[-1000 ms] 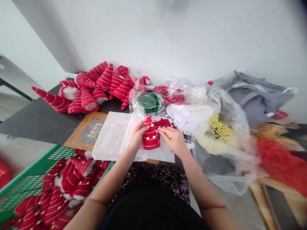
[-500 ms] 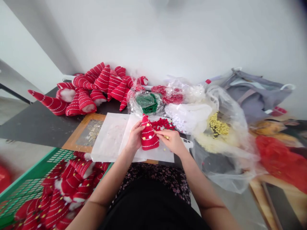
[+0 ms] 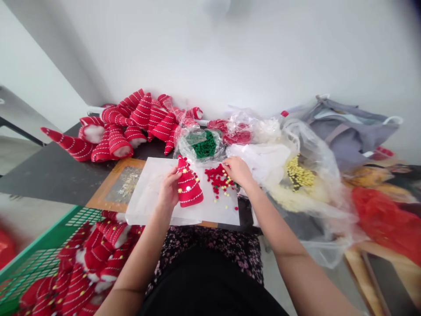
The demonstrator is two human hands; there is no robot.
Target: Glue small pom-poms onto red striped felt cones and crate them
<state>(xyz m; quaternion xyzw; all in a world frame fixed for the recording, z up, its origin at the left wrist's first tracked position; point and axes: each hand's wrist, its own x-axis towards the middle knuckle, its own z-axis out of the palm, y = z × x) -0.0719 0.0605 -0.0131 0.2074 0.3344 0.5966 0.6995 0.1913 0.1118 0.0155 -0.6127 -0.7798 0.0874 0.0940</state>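
My left hand (image 3: 169,188) grips a red knitted cone (image 3: 191,197) with white stitched stripes by its left edge, and the cone's tip points up. Small yellow, white and red pom-poms dot its surface. Over to the right, my right hand (image 3: 239,170) is at the upper edge of a loose heap of red pom-poms (image 3: 214,173), with yellow ones scattered among them. Its fingers are bent together; whatever they pinch is too small or hidden to make out. White paper sheets (image 3: 151,197) lie beneath the cone and the heap.
More striped red cones (image 3: 141,115) are piled at the back left. A green basket (image 3: 49,239) at lower left holds decorated cones. Behind the paper sits a plastic bag of green pom-poms (image 3: 204,144). Yellow pom-poms (image 3: 299,173) lie in a clear bag at right, before a grey bag (image 3: 348,127).
My right hand has left the cone and moved up to the pom-pom heap. My left hand has shifted left with the cone, uncovering the red and yellow pom-poms.
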